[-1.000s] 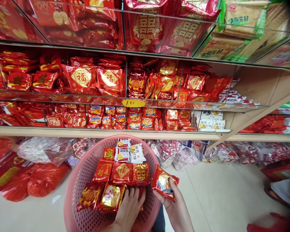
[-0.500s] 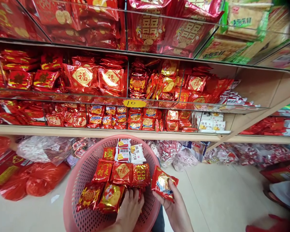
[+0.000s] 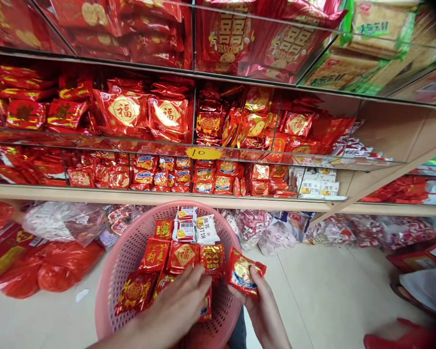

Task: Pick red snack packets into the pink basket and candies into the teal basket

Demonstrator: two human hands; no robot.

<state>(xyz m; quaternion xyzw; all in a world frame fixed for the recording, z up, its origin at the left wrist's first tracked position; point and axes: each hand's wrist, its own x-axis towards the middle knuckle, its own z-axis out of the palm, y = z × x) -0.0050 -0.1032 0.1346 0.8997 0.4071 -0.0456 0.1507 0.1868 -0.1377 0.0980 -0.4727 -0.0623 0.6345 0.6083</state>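
Note:
Beside the rim of a pink perforated plastic basket [image 3: 107, 310], my right hand [image 3: 263, 303] pinches a red biscuit packet [image 3: 244, 272] with gold and blue print. My left hand [image 3: 183, 295] is over the basket's near half, somewhat blurred, its fingers stretched forward with nothing visible in them. Partly under it lies a red packet [image 3: 206, 308] with a bit of blue. Several small packets lie in rows in the basket, among them a red one with a gold diamond [image 3: 184, 257] and a white one [image 3: 206, 229]. My left hand covers part of a gold-and-red packet [image 3: 163, 282].
Shelves [image 3: 160, 194] behind the basket hold red snack packets in clear-fronted compartments, with a yellow price tag [image 3: 203, 153] marked 10. Below are clear plastic bags [image 3: 65, 220] and a red plastic bag [image 3: 67, 269] on the tiled floor [image 3: 294, 291]. A box [image 3: 414, 257] stands at right.
My left hand has risen from among the packets and turned, uncovering a red packet at the near right of the basket. My right hand keeps its packet almost in place.

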